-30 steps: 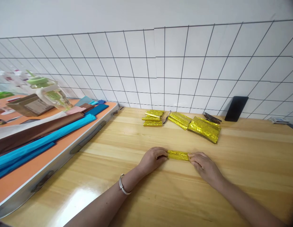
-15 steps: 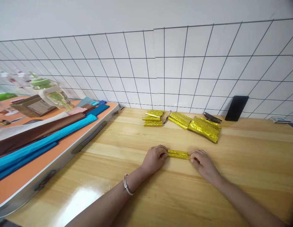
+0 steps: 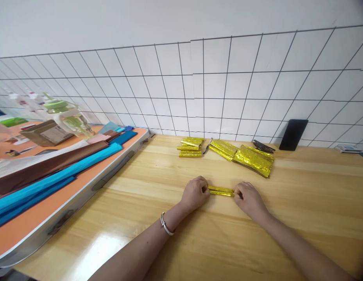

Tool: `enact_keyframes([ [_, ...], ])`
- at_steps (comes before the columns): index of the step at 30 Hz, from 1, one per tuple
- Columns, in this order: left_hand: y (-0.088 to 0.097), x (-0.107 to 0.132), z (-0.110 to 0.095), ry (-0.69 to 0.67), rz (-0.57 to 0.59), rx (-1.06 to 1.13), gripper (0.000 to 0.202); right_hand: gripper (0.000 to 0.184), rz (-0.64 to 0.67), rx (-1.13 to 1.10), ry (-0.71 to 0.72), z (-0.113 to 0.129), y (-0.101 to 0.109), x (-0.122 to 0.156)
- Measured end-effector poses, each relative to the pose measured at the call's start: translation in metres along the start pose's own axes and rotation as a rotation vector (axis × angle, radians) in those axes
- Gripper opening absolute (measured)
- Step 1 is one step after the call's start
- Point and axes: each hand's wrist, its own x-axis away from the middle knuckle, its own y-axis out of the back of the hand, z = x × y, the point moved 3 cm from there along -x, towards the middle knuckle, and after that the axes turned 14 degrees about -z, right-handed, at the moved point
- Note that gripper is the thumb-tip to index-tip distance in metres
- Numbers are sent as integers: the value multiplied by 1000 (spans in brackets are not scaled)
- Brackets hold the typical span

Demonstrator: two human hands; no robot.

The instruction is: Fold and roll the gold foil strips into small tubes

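A narrow folded strip of gold foil paper [image 3: 221,191] lies on the wooden table [image 3: 175,218] in the middle of the view. My left hand [image 3: 195,192], with a silver bangle on its wrist, pinches the strip's left end. My right hand [image 3: 248,199] pinches its right end. Both hands rest on the table with fingers closed on the foil. Behind them, near the wall, sits a small pile of folded gold strips [image 3: 190,147] and a stack of flat gold foil sheets [image 3: 245,156].
A black phone [image 3: 293,134] leans on the tiled wall, a dark clip-like object [image 3: 262,146] beside it. An orange board [image 3: 52,195] at left carries blue and brown paper rolls [image 3: 52,171], a cardboard box [image 3: 46,132] and a clear bottle [image 3: 68,117].
The gold strip looks narrower now, folded tighter between my hands. Both hands moved slightly away from me, and the view shifted a little to the left.
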Motion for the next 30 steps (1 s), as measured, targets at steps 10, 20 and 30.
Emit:
enact_keyframes([
  [10, 0, -12, 8, 6, 103, -17, 10, 13, -35, 40, -10, 0, 1, 3],
  [20, 4, -14, 10, -18, 168, -19, 9, 11, -34, 39, -51, -3, 2, 5],
  [30, -1, -12, 9, -32, 155, -49, 11, 11, -14, 41, -75, -4, 1, 5],
])
